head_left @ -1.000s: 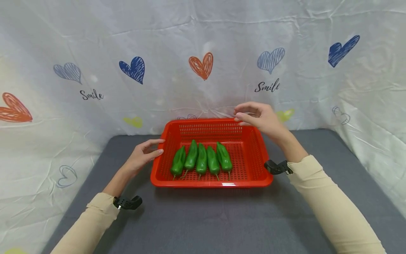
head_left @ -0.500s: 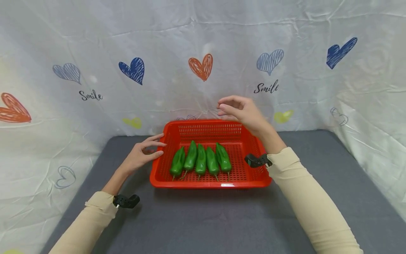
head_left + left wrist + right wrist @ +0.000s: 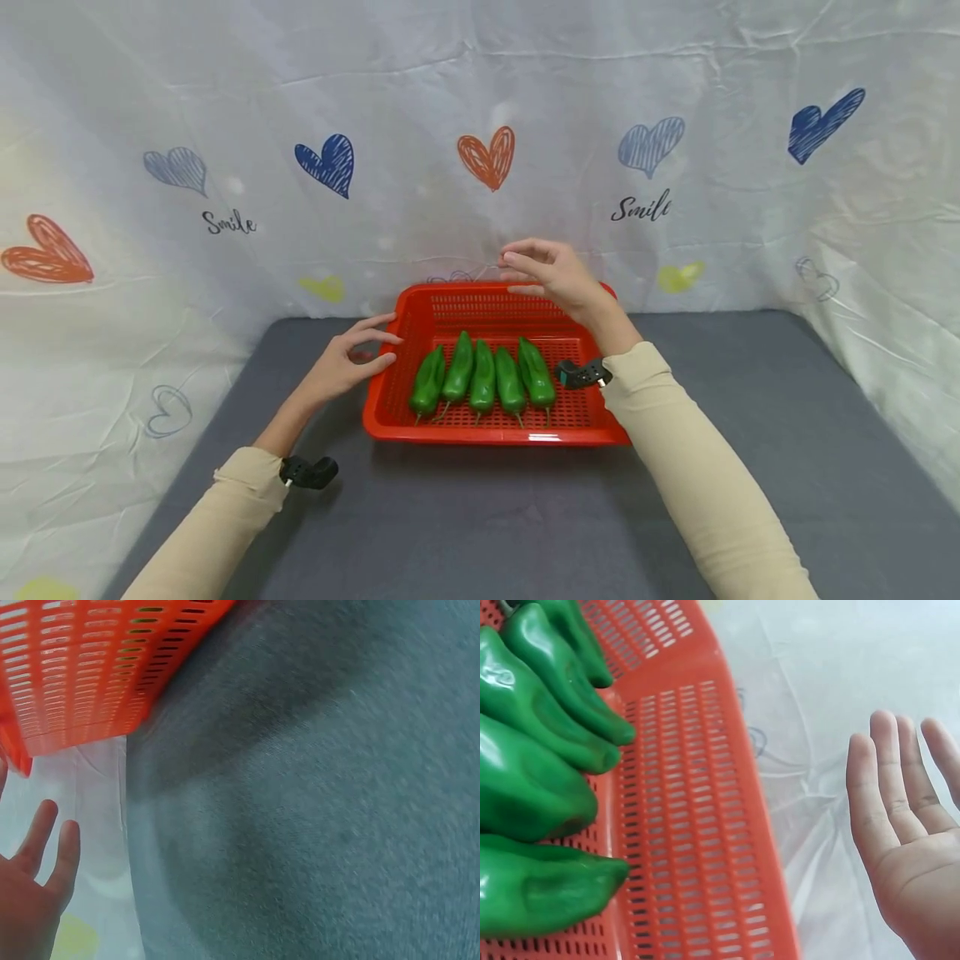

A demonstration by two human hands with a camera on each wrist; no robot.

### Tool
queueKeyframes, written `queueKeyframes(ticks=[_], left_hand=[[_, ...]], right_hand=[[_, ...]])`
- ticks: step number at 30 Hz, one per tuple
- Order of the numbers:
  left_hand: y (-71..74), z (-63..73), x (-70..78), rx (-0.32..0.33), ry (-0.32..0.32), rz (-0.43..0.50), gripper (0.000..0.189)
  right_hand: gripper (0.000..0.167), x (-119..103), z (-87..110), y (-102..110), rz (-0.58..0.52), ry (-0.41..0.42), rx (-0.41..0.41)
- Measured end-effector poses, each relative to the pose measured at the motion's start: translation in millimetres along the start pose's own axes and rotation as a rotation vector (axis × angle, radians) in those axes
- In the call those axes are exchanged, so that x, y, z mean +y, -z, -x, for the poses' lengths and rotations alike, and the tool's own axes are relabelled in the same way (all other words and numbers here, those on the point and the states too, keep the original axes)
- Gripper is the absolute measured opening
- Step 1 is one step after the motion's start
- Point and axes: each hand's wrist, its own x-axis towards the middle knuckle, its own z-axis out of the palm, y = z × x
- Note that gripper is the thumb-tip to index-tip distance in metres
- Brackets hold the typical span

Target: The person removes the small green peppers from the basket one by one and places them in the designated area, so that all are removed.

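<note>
Several green peppers (image 3: 482, 380) lie side by side in a red plastic basket (image 3: 495, 435), stems toward the person. My left hand (image 3: 341, 364) is at the basket's left rim, fingers spread and fingertips right at the edge. In the left wrist view that hand (image 3: 34, 889) shows beside the slotted basket wall (image 3: 82, 675). My right hand (image 3: 558, 277) hovers over the basket's back right part with nothing in it, fingers loosely bent. The right wrist view shows its palm (image 3: 922, 877) beyond the back rim, apart from the peppers (image 3: 547, 780).
The basket stands on a grey cloth-covered table (image 3: 480, 525). Behind it hangs a white sheet (image 3: 405, 83) printed with hearts and words. A black strap (image 3: 581, 373) sits on the right wrist, another strap (image 3: 309, 472) on the left.
My right hand has moved left from the basket's back right corner to above its back part. The left hand stays by the left rim, its fingers spread a little wider. The peppers lie unmoved.
</note>
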Motion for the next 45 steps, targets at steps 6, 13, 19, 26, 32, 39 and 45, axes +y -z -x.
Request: queueKeyframes(ticks=[6,13,19,26,32,39,45], left_hand=[[-1.0,1.9,-2.4,-0.003,-0.023,-0.119,0.029],[-1.0,2.4,-0.8,-0.053,-0.039,-0.179,0.035],[-1.0,1.3,1.6,-0.081,-0.046,-0.212,0.037],[-1.4,-0.1,2.4,-0.074,-0.034,-0.201,0.036],[-0.7,0.8,2.7,-0.029,-0.031,-0.156,0.034],[-0.8,-0.7,4.5,-0.029,-0.035,-0.15,0.034],[-1.3,0.4,4.4,-0.033,-0.046,-0.136,0.035]], right_hand=[[0.041,10.6,-5.2,-1.0,-0.012,-0.051,0.006],[0.047,22.1,-9.3,-0.1,-0.001,-0.106,-0.006],[0.048,27.1,-9.2,4.6,0.004,-0.148,-0.013],[0.048,35.1,-4.9,10.7,0.041,-0.194,0.008],[0.048,43.1,-2.9,15.3,0.117,-0.232,0.026],[0.04,51.3,2.2,21.4,0.232,-0.253,0.032],[0.045,58.4,4.4,24.9,0.306,-0.239,-0.002]])
